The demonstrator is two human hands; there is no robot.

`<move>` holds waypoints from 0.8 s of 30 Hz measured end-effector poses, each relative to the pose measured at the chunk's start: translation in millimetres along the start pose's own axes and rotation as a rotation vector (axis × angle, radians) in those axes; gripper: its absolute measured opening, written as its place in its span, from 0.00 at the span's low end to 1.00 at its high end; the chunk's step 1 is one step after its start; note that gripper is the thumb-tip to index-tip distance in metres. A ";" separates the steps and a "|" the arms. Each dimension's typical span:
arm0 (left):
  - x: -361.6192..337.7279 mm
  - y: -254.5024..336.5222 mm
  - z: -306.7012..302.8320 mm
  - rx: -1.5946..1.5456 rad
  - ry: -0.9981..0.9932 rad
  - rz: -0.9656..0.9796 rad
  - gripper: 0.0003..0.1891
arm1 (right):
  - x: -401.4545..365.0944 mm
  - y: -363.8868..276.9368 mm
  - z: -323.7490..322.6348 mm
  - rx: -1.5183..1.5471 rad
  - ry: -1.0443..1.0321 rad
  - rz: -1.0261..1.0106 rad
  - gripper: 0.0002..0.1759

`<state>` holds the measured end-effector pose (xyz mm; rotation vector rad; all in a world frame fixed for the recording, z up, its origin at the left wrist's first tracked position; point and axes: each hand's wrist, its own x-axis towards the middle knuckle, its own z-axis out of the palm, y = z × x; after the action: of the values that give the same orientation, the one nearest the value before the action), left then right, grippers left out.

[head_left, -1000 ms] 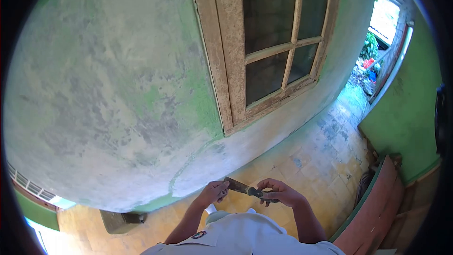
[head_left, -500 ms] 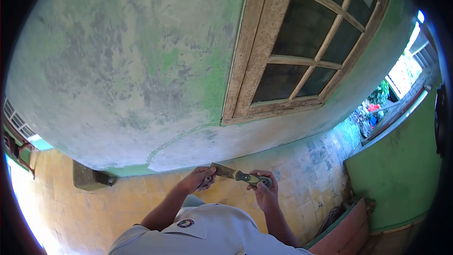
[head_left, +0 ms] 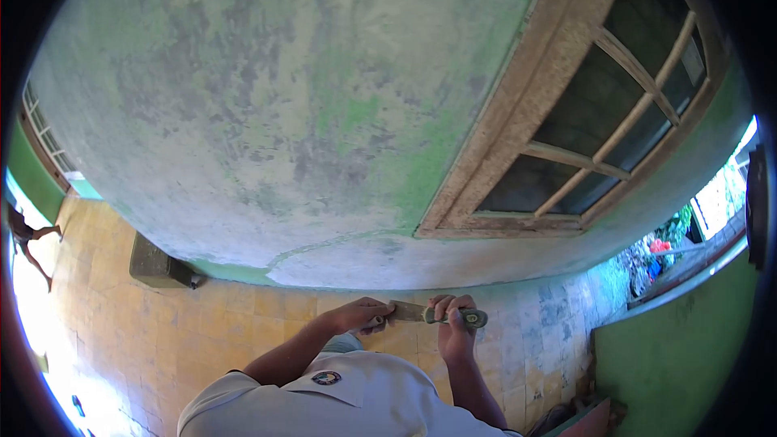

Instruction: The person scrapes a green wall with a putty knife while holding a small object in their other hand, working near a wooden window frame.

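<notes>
My right hand (head_left: 456, 338) is wrapped round the dark and yellowish handle of a putty knife (head_left: 409, 311), held level in front of my chest. Its flat, worn metal blade points left. At the blade's end, my left hand (head_left: 362, 315) is closed, with fingertips pinching the tip. A small round-ended piece also shows in the left fingers; what it is I cannot make out. Beyond both hands rises a wall (head_left: 267, 137) with patchy green paint and grey-white areas.
A wooden-framed window (head_left: 518, 150) is set in the wall at right. A dark block-shaped box (head_left: 159, 265) stands on the yellowish tiled floor (head_left: 235, 332) by the wall's foot. A low green wall (head_left: 680, 332) is at right. A person's legs (head_left: 36, 235) show at far left.
My view has turned left, so the window sits further right and lower. Both hands and the putty knife have shifted slightly right and down; the right fingers now curl over the handle.
</notes>
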<state>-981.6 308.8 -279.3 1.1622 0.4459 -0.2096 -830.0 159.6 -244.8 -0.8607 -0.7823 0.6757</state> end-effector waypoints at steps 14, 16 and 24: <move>-3.4 55.0 -106.9 -0.020 0.478 0.403 0.27 | 145.4 -30.2 28.1 0.156 -0.133 -0.230 0.43; -15.5 70.8 -129.4 -0.035 0.542 0.564 0.26 | 166.5 -36.6 37.8 0.184 -0.290 -0.269 0.43; -48.8 118.0 -188.2 0.092 0.838 0.893 0.26 | 230.8 -74.4 120.9 0.144 -0.637 -0.618 0.38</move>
<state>-1023.1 524.4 -219.8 1.4041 0.5946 1.0747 -788.8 351.1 -57.6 -0.2213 -1.4725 0.4343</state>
